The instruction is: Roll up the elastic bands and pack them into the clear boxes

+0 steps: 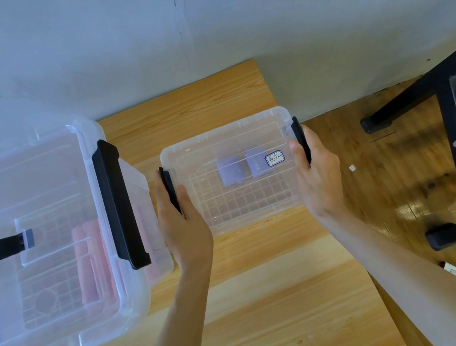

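Small clear box (235,171) sits mid-table, lid on, two purple rolled bands (242,167) inside under white label (274,159). Left hand (182,223) grips left black latch (169,189); right hand (317,175) grips right black latch (300,138). Large clear box (48,235) at left, lidded, pink rolls (92,257) inside. No loose bands visible on wooden table (274,302); packing looks near done, latching likely last.
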{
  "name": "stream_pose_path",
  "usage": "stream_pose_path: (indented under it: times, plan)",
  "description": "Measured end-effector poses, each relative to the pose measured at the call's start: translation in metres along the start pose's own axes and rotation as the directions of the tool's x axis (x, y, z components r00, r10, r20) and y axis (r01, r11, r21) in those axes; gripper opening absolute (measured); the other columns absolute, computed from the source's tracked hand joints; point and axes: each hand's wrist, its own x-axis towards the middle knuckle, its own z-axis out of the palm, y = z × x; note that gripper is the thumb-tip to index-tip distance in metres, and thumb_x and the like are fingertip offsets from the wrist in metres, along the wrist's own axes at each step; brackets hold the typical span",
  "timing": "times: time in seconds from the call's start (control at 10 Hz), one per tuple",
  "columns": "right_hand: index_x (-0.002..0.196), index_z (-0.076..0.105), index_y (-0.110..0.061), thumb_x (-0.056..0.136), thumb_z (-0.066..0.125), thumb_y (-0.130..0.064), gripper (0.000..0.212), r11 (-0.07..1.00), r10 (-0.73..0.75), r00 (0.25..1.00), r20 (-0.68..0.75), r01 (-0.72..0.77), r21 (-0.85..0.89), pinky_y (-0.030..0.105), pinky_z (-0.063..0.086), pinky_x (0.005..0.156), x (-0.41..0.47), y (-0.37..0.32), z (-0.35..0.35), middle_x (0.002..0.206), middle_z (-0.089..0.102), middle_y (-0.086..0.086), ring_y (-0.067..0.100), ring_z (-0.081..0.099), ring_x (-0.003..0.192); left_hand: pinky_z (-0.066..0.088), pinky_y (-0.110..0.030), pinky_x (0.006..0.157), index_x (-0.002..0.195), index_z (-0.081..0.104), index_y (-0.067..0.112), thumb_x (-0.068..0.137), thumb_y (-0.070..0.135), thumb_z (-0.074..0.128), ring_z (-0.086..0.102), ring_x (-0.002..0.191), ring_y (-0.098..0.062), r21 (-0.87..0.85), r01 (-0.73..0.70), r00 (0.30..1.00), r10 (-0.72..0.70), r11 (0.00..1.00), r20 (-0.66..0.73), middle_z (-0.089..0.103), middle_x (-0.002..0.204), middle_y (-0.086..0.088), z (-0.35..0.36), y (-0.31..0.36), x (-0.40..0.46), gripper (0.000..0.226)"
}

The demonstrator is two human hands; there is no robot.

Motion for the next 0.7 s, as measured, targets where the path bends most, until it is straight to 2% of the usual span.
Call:
stream_pose_path:
  times: [0.1,0.2,0.3,0.4,0.5,0.6,0.7]
  plan:
    - [0.138,0.053,-0.011,0.107,0.040,-0.024,0.036,1.000,0.002,1.000,0.012,-0.002,-0.018,0.016,0.034,0.053,0.000,0.002,0.000,0.065,0.051,0.000,0.013,0.042,0.056,0.047,-0.036,0.105,0.151,0.031,0.032,0.108,0.030,0.034,0.051,0.125,-0.007,-0.004,0.011,1.000,-0.011,1.000,0.007,0.049,0.136,0.017,0.000,0.001,0.000,0.044]
    - [0.137,0.051,-0.010,0.107,0.037,-0.028,0.037,0.998,0.021,0.998,0.066,-0.017,-0.067,0.019,0.034,0.064,0.002,0.001,-0.002,0.083,0.051,-0.008,0.002,0.041,0.063,0.046,-0.043,0.107,0.151,0.030,0.033,0.107,0.033,0.035,0.050,0.128,-0.011,-0.020,0.033,0.999,-0.032,0.999,0.032,0.050,0.141,0.013,-0.003,0.000,0.001,0.044]
    - [0.126,0.054,-0.014,0.106,0.039,-0.027,0.028,0.994,0.092,0.983,0.157,-0.081,-0.073,0.014,0.036,0.055,0.007,-0.004,-0.010,0.072,0.050,-0.013,-0.001,0.048,0.056,0.046,-0.035,0.104,0.151,0.031,0.033,0.107,0.033,0.034,0.052,0.123,-0.005,-0.034,0.059,0.997,-0.057,0.998,0.057,0.051,0.139,0.015,-0.005,0.003,0.003,0.044]
    - [0.126,0.054,-0.018,0.100,0.050,-0.021,0.026,0.993,0.065,0.984,0.165,-0.047,-0.111,0.024,0.045,0.080,0.008,-0.014,-0.020,0.102,0.060,-0.006,-0.001,0.054,0.089,0.036,-0.014,0.094,0.148,0.032,0.031,0.105,0.022,0.041,0.046,0.113,0.009,-0.036,0.062,0.996,-0.060,0.997,0.066,0.043,0.132,0.022,-0.007,0.013,0.004,0.045]
    - [0.133,0.053,-0.011,0.095,0.061,-0.020,0.041,0.958,-0.069,0.989,0.127,0.101,-0.270,0.036,0.041,0.101,0.005,-0.023,-0.024,0.134,0.050,0.008,0.023,0.047,0.121,0.029,-0.020,0.107,0.146,0.032,0.027,0.100,0.014,0.047,0.034,0.133,-0.005,0.069,-0.058,0.996,0.052,0.996,0.076,0.034,0.147,0.015,-0.011,0.023,0.000,0.050]
    - [0.119,0.063,-0.010,0.094,0.062,-0.017,0.026,0.894,-0.187,0.962,0.200,0.251,-0.371,0.038,0.039,0.096,-0.001,-0.034,-0.024,0.128,0.056,0.007,0.027,0.048,0.118,0.022,-0.024,0.115,0.148,0.035,0.024,0.101,0.012,0.048,0.018,0.148,-0.008,0.112,-0.196,0.972,0.178,0.974,0.155,0.021,0.161,0.007,-0.014,0.032,-0.005,0.051]
    - [0.103,0.071,-0.010,0.093,0.064,-0.017,0.014,0.812,-0.243,0.924,0.296,0.360,-0.459,0.034,0.034,0.096,-0.008,-0.040,-0.023,0.115,0.063,0.004,0.027,0.052,0.114,0.028,-0.022,0.112,0.143,0.043,0.017,0.098,0.009,0.051,0.029,0.143,-0.014,0.223,-0.366,0.914,0.305,0.903,0.267,0.032,0.156,0.000,-0.018,0.042,-0.006,0.046]
